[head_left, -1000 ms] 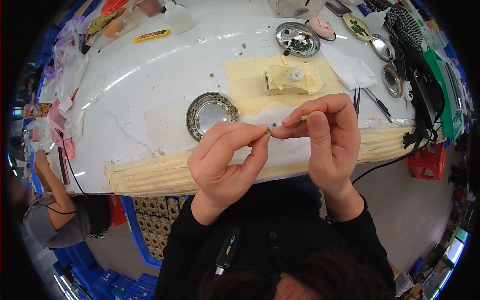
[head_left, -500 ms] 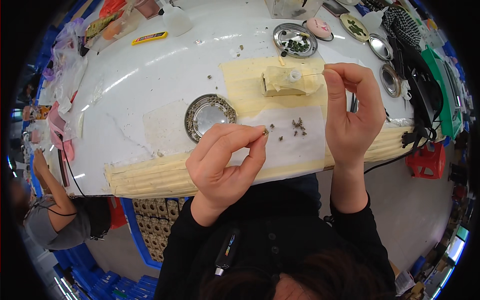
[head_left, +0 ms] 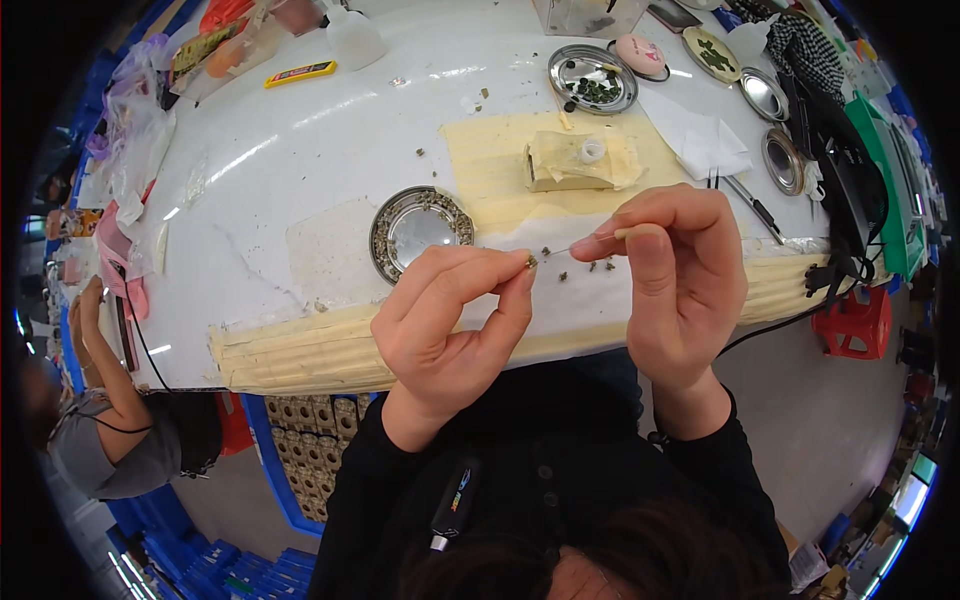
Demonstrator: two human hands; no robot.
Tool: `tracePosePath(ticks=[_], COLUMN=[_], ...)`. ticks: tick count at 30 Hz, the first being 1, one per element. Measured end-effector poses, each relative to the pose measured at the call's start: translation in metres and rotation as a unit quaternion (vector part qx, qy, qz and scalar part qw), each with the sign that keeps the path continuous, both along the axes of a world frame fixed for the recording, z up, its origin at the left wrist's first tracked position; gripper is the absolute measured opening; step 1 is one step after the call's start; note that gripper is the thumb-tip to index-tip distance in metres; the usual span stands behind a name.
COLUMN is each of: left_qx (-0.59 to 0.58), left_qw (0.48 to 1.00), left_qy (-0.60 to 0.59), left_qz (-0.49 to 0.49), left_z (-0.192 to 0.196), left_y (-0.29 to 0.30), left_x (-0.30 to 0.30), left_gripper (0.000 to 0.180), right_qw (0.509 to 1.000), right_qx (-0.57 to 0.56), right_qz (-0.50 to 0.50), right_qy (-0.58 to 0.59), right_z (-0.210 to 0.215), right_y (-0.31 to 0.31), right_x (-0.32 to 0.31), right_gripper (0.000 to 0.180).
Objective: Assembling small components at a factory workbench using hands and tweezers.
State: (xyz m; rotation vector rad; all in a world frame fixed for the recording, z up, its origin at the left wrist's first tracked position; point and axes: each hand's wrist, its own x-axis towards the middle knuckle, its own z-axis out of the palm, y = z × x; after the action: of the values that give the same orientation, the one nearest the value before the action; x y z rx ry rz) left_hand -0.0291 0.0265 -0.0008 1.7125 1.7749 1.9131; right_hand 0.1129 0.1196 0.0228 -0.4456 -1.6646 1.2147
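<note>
My left hand (head_left: 445,325) pinches a tiny brownish metal-looking part (head_left: 531,262) between thumb and forefinger. In my right hand (head_left: 688,290) is a thin needle (head_left: 580,243), gripped near its pale end. The needle points left, its tip at or very near the tiny part; contact is too small to tell. Several similar small parts (head_left: 563,276) lie on white paper (head_left: 590,310) below the hands. Just beyond my left hand stands a round steel dish (head_left: 374,240) with more such parts around its inside. A tape-covered block (head_left: 570,180) bearing a small white cup (head_left: 591,150) sits beyond my hands.
Black-handled tweezers (head_left: 755,205) lie at right beside a white tissue (head_left: 705,140). Farther back are a steel plate (head_left: 633,90) of dark green pieces and a pink case (head_left: 640,55). A yellow box (head_left: 300,74) lies far left. Another person's arm (head_left: 115,350) rests at the left edge.
My right hand has come down and left from beside the white cup, bringing the needle to the part in my left hand. My left hand has stayed put.
</note>
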Motion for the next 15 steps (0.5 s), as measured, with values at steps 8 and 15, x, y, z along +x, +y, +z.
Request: tracePosePath(ticks=[8,15], left_qx=[0.0,0.0], left_qw=[1.0,1.0], left_qy=[0.007,0.01], left_qz=[0.006,0.008], left_z=[-0.0006,-0.0005], left_y=[-0.0003,-0.0006], left_x=[-0.0001,-0.0004], left_gripper=[0.021,0.021], right_qw=[0.997,0.997], right_qx=[-0.057,-0.057], right_qz=[0.058,0.055], right_qy=[-0.018,-0.024], right_z=[-0.0015,-0.0009], right_y=[-0.0074,-0.0078], right_x=[-0.0044,-0.0051], right_gripper=[0.017,0.017])
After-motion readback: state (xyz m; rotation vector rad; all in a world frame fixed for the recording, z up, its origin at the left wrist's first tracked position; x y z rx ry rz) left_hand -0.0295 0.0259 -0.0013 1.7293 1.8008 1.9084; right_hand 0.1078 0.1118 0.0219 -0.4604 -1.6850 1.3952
